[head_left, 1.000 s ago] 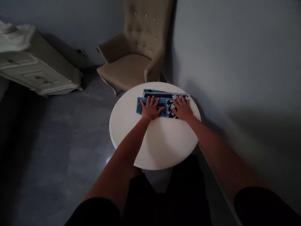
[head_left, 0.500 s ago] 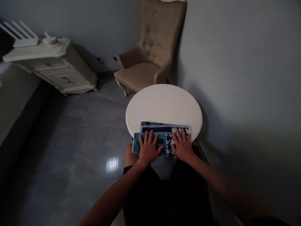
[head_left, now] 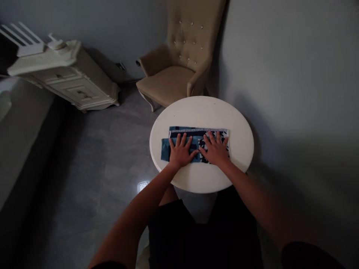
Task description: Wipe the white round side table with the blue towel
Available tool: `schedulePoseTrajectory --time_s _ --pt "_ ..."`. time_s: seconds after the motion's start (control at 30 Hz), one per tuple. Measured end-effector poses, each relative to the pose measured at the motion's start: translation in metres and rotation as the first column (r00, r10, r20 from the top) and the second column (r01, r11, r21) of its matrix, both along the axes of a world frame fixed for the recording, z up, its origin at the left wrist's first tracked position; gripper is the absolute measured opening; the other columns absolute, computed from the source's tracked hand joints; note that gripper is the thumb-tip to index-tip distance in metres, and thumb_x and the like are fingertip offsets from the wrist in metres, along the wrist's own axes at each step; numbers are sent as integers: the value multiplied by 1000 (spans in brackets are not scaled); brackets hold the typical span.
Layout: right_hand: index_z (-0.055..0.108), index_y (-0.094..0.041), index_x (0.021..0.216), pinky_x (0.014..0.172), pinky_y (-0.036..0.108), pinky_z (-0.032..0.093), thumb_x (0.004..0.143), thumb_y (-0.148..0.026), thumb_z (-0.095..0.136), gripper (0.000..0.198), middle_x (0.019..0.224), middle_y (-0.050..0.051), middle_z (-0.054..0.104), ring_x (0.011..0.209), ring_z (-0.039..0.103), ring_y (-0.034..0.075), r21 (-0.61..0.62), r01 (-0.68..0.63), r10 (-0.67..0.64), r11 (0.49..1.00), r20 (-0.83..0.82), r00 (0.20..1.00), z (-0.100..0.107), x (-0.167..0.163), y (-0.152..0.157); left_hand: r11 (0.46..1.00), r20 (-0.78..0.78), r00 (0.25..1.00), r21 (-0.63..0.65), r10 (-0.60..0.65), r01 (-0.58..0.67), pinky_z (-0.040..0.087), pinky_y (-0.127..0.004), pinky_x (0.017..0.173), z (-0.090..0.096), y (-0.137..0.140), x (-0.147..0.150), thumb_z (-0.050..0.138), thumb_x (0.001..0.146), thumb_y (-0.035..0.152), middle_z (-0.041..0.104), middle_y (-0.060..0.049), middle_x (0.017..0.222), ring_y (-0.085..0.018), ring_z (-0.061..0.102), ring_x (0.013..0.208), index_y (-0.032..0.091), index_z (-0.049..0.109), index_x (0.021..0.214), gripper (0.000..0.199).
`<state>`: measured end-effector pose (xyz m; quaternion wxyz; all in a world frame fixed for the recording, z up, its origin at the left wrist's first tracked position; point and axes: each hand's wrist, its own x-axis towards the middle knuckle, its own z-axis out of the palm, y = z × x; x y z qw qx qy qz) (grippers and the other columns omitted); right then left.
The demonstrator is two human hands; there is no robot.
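A folded towel [head_left: 165,150] in blue, navy and white lies on the round white table [head_left: 202,112]. Its right part carries a dark-and-white houndstooth pattern, and a grey trim runs along one layer near the far edge. My left hand [head_left: 181,152] rests flat on the towel's blue left part, fingers spread. On the patterned right part lies my right hand [head_left: 216,150], also flat with its fingers apart. Both thumbs point inward and come close to each other near the middle of the towel. Parts of the cloth are hidden under the palms.
A tan buttoned armchair [head_left: 171,84] stands just beyond the table. At the left are a white cabinet [head_left: 92,86] and, on top of it, a white router [head_left: 30,48]. A grey wall [head_left: 294,74] rises to the right. My legs are below the table's near edge.
Both hands and the towel beneath them have slid forward, away from me, from the table's near edge toward its middle. The view has shifted slightly.
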<state>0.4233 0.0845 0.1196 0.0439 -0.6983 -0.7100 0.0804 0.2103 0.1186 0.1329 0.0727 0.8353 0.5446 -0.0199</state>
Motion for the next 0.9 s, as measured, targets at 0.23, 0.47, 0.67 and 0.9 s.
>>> schedulePoseTrajectory --time_s 0.23,0.47,0.67,0.9 --pt "38 -24 182 127 97 13 113 -71 33 83 191 15 24 174 14 58 51 -10 11 999 -10 1000 -10 22 139 1000 25 1000 9 5 -5 5 -76 139 -4 139 21 40 111 74 18 -7 194 -42 9 180 34 32 186 85" --pt "29 -22 185 126 98 12 113 -75 29 89 193 17 17 174 10 59 11 -16 16 1000 15 1000 -21 39 272 1000 35 999 -4 31 -31 3 -73 140 -6 256 38 32 109 80 17 -6 195 -39 7 180 33 26 187 91" --pt "21 -23 187 125 98 11 114 -77 22 91 193 16 18 173 11 59 44 -44 45 998 -10 999 -40 51 340 999 73 997 -23 29 -27 1 -70 141 -17 316 41 23 110 83 19 -7 194 -39 12 178 30 22 188 95" --pt "30 -19 184 127 96 9 113 -79 15 94 190 18 27 173 17 56 116 -75 76 990 -4 997 -52 57 355 999 111 993 -34 34 -31 -1 -63 143 -19 323 41 21 110 81 25 -7 193 -38 11 179 27 21 189 95"
